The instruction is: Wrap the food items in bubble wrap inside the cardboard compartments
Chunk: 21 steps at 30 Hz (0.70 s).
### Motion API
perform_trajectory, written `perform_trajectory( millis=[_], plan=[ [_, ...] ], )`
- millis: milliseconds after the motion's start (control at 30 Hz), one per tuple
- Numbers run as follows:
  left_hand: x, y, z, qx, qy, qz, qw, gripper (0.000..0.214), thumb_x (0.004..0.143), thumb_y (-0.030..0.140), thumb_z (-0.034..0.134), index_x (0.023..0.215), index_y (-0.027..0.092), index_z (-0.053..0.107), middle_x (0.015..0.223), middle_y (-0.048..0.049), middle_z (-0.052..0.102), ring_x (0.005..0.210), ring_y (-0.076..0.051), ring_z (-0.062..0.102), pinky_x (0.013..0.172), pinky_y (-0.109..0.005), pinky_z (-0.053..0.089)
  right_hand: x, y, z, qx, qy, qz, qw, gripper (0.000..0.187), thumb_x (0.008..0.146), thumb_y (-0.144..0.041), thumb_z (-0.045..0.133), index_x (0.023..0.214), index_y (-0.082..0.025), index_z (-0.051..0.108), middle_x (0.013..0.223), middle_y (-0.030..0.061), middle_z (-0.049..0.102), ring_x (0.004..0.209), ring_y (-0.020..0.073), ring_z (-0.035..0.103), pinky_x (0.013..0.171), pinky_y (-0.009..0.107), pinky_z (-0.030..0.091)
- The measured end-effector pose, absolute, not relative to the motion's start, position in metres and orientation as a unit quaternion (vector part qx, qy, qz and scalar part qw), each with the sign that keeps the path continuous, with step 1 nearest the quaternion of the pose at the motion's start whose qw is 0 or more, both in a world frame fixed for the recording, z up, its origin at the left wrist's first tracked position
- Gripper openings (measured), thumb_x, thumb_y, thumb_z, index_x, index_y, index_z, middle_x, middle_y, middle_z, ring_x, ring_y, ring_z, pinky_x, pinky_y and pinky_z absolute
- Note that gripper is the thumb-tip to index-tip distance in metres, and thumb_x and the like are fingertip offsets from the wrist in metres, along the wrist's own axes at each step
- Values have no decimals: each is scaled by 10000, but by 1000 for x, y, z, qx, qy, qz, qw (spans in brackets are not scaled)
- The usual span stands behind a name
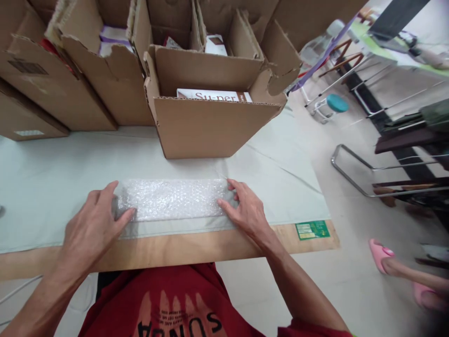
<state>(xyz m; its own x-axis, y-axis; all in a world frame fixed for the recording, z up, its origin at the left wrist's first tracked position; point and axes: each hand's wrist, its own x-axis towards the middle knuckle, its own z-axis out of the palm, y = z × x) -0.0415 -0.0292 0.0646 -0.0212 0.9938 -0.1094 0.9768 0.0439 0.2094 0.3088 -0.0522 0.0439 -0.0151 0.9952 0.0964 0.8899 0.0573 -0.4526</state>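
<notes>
A long flat piece of bubble wrap (173, 199) lies on the pale cloth in front of me. My left hand (96, 217) grips its left end, thumb on the near side and fingers at the far side. At the other end, my right hand (243, 203) has the bubble wrap between thumb and fingers. Whether anything is wrapped inside cannot be made out. Just beyond it stands an open cardboard box (210, 128) with a white "Su-per" carton (213, 95) in it.
More cardboard bins (115, 93) line the back, some with small packages. The wooden table edge (210, 245) bears a green label (313, 230). On the floor to the right are a teal-topped stool (336, 103), a metal-framed chair (354, 173) and a person's feet in pink slippers (380, 256).
</notes>
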Motion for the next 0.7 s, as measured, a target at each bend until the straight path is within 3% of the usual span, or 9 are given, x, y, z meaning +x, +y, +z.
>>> perform_trajectory(
  millis=[133,267,333,400,467,533,600,667,700],
  plan=[
    [-46,-25,63,688,713,-4,134,653,902,552,510,1453,203,485,943,-100,723,744,-318,657,568,-374,413,305,-19,47,-691,-691,140,159,487,893,-404,662,1301,-142,624,1111,131,715,898,254,654,792,359,491],
    [-44,-23,65,689,701,-28,180,627,918,455,460,1480,177,452,795,-35,693,676,-268,640,600,-352,419,295,1,57,-667,-703,219,111,128,852,-285,677,938,-190,684,828,41,686,807,211,608,718,305,412],
    [-47,-24,68,699,695,-13,171,604,918,395,450,1480,176,452,791,-29,684,661,-250,634,602,-345,428,293,-6,65,-645,-702,272,133,103,838,-253,667,772,-196,613,766,10,639,729,168,563,675,282,378],
    [-50,-22,72,713,691,11,119,586,917,348,447,1473,166,466,814,-47,691,668,-257,632,616,-359,447,290,-25,72,-624,-687,328,180,123,835,-244,655,751,-198,578,737,-11,604,676,138,528,647,267,368],
    [-51,-13,77,727,684,40,47,568,917,314,453,1462,156,485,856,-77,706,715,-282,644,666,-397,483,280,-51,73,-601,-656,397,224,68,852,-247,636,900,-200,626,712,-34,584,635,123,516,625,254,378],
    [-46,4,79,733,676,75,4,552,920,281,456,1454,148,501,904,-110,717,803,-317,666,759,-457,517,262,-78,69,-572,-628,465,248,361,873,-239,618,1231,-200,613,716,-49,594,624,119,528,622,248,398],
    [-38,24,78,722,682,116,-10,555,920,263,481,1459,132,505,972,-154,722,936,-362,676,862,-527,519,240,-98,60,-542,-617,510,257,669,878,-216,621,1519,-215,432,768,-48,624,640,115,548,637,244,420],
    [-27,41,74,710,685,162,-17,598,900,268,543,1474,104,496,1111,-216,702,1088,-414,644,937,-589,494,219,-110,53,-520,-611,535,266,794,888,-191,610,1619,-262,308,857,-34,653,656,102,561,653,241,441],
    [-24,44,71,710,679,185,-20,617,892,277,571,1477,97,493,1195,-240,676,1150,-430,618,964,-605,482,212,-112,50,-511,-608,545,271,781,896,-188,604,1619,-286,326,896,-26,663,659,95,566,659,240,451]
  ],
)
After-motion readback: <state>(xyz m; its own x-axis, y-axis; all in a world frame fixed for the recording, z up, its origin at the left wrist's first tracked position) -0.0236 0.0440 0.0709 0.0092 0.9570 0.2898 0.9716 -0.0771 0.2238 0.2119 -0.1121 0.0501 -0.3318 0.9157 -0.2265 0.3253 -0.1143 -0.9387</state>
